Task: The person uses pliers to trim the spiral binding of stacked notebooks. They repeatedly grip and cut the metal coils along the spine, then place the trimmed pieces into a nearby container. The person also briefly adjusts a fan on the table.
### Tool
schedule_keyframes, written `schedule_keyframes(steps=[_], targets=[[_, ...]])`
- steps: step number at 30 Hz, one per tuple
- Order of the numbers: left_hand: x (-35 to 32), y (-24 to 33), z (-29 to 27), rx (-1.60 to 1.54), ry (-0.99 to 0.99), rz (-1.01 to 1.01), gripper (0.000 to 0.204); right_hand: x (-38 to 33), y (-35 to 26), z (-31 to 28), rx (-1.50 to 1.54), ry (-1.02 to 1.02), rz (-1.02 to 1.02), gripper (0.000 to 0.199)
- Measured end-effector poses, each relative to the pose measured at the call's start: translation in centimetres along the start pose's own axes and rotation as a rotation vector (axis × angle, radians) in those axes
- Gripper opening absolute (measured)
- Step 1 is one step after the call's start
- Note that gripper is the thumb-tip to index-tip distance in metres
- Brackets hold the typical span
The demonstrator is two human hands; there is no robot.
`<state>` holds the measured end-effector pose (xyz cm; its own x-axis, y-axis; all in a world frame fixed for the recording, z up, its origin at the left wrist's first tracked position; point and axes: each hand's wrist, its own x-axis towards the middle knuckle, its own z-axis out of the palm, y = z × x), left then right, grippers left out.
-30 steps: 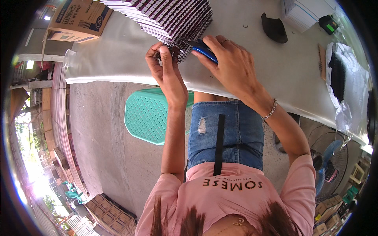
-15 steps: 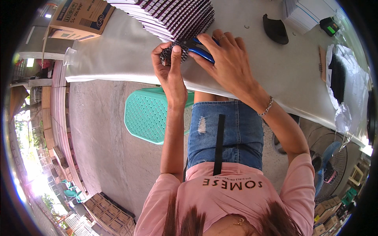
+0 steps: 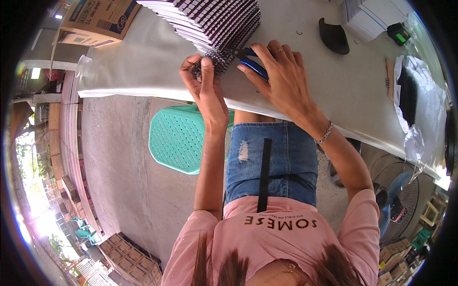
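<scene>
My left hand [image 3: 206, 88] pinches a bunch of black binding wire [image 3: 220, 61] between thumb and fingers, close to the table's near edge. In my right hand [image 3: 286, 78] is a pair of blue-handled pliers [image 3: 254, 68], their handles spread apart. The pliers' dark head points at the wire; whether the jaws touch it I cannot tell. Just beyond both hands rises a stack of wire-bound notebooks [image 3: 210, 21] with white page edges and dark purple covers.
On the pale table [image 3: 305, 71] lie a black curved piece [image 3: 334, 36], a stack of white paper [image 3: 365, 19], a tape measure [image 3: 398, 33] and black wire combs on white wrapping [image 3: 422, 90]. A cardboard box [image 3: 100, 21] stands far left. Below are a green stool [image 3: 174, 140] and a fan [image 3: 398, 205].
My right hand and the pliers have shifted slightly right, away from my left hand. The left hand has moved a little left and down, and more of the wire shows.
</scene>
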<state>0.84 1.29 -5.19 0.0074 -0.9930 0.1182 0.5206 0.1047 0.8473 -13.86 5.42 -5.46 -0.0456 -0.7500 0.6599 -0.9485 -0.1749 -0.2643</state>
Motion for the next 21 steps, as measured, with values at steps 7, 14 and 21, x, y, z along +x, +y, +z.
schedule_keyframes(steps=[7,14,21], targets=[[0.3,-0.7,-0.9,0.248,-0.087,0.047,0.034,0.3,-0.5,0.4,-0.028,0.006,-0.037,0.044],[0.7,-1.0,-1.4,0.288,-0.073,0.05,0.029,0.0,-0.8,0.7,0.181,-0.165,0.113,0.036],[0.3,-0.8,-0.6,0.113,0.011,0.033,0.024,-0.5,0.1,-0.2,0.044,-0.064,0.039,0.04]])
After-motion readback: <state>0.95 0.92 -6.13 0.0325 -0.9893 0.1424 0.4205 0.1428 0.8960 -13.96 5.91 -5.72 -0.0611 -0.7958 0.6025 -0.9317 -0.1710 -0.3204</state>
